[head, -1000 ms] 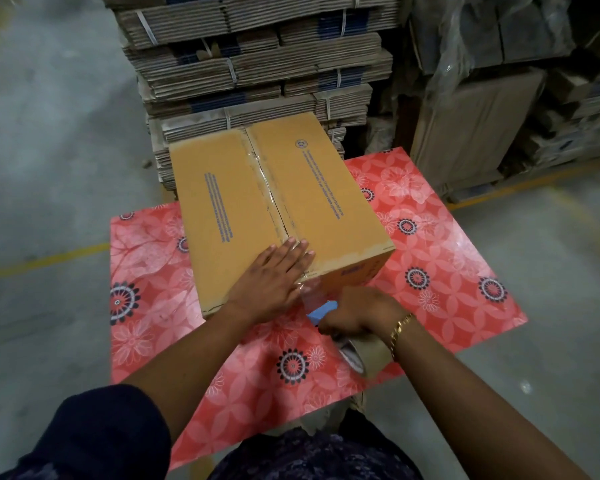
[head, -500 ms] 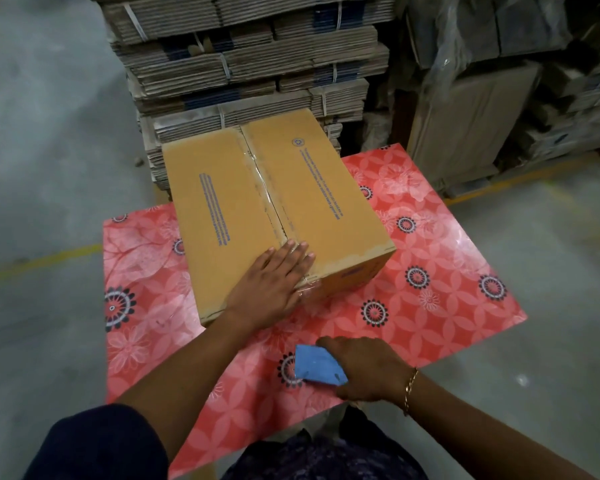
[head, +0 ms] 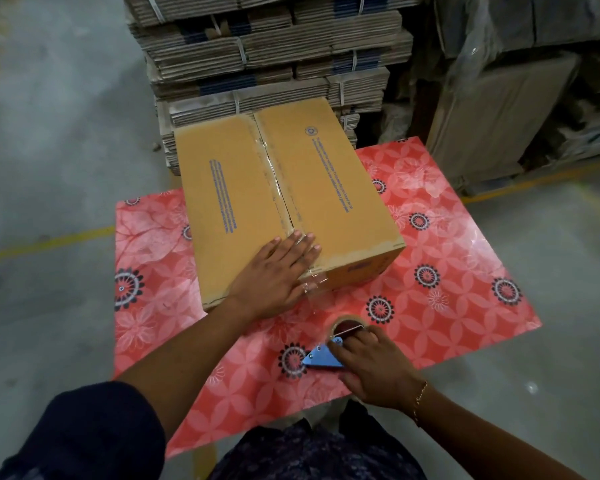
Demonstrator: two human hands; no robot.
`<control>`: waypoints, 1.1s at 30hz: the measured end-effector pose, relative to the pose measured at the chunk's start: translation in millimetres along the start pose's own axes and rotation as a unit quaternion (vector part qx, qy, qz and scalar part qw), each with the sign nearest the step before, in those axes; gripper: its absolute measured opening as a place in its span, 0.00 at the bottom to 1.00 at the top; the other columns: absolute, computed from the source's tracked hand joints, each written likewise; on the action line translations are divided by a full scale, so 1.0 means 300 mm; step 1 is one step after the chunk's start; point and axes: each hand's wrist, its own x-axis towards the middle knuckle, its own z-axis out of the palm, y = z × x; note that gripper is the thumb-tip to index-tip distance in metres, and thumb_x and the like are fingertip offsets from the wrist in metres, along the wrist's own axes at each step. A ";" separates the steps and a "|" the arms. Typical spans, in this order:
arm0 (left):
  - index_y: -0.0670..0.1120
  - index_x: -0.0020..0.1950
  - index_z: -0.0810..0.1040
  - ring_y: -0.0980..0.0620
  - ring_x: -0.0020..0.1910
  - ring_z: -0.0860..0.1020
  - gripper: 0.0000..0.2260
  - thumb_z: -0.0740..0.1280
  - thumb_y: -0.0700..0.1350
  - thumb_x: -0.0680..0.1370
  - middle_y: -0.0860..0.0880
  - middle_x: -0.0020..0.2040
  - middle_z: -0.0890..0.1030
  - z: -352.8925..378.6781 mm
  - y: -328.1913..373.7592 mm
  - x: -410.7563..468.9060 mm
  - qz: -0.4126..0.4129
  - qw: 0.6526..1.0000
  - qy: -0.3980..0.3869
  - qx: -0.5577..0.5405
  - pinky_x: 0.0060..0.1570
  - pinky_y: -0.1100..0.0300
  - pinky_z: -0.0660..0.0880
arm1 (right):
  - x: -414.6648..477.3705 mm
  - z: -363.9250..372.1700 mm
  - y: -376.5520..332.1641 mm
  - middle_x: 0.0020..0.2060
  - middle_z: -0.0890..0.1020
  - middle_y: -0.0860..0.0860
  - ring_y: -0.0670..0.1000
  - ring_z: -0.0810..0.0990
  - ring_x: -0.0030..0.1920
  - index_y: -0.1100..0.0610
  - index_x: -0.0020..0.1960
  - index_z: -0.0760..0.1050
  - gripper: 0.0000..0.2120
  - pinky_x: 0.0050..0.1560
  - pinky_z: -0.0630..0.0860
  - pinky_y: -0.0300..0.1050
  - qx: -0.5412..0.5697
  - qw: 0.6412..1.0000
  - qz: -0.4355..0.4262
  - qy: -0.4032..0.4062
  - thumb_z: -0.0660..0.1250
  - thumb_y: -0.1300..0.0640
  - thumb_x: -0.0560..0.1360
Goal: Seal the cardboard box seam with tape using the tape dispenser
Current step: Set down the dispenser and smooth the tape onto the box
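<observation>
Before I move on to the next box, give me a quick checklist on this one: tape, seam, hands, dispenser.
1. Tape along the top seam: clear strip visible along its length, ok.
2. Tape end folded over the near edge: down the front face but wrinkled, not ok.
3. Left hand bracing the cardboard box: flat on the near end of the seam, ok.
4. Tape dispenser clear of the box: on the floral table cover under the right hand, ok.
5. Tape cut from the roll: cannot tell.
6. Far end of the seam taped down: hidden, cannot tell.
</observation>
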 end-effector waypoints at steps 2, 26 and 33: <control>0.50 0.83 0.51 0.48 0.83 0.50 0.32 0.39 0.64 0.82 0.48 0.84 0.52 -0.002 0.002 -0.001 0.000 1.000 0.002 -0.003 0.79 0.45 0.54 | -0.009 -0.042 0.007 0.49 0.83 0.47 0.54 0.80 0.50 0.49 0.62 0.77 0.21 0.52 0.74 0.54 0.067 0.993 0.072 0.061 0.65 0.40 0.74; 0.46 0.83 0.46 0.42 0.83 0.46 0.39 0.62 0.54 0.78 0.43 0.84 0.48 -0.005 0.038 -0.038 -0.106 0.994 -0.013 -0.001 0.80 0.44 0.51 | 0.285 -0.149 0.115 0.35 0.84 0.49 0.42 0.78 0.34 0.57 0.43 0.83 0.03 0.40 0.77 0.39 0.632 0.720 0.269 0.099 0.74 0.60 0.75; 0.49 0.51 0.82 0.50 0.50 0.79 0.13 0.67 0.57 0.78 0.52 0.49 0.82 0.044 0.282 -0.155 -0.368 0.855 0.102 -0.350 0.49 0.52 0.76 | 0.311 -0.129 0.139 0.33 0.83 0.45 0.36 0.76 0.30 0.60 0.45 0.84 0.04 0.37 0.74 0.34 0.609 0.743 0.261 0.095 0.74 0.59 0.75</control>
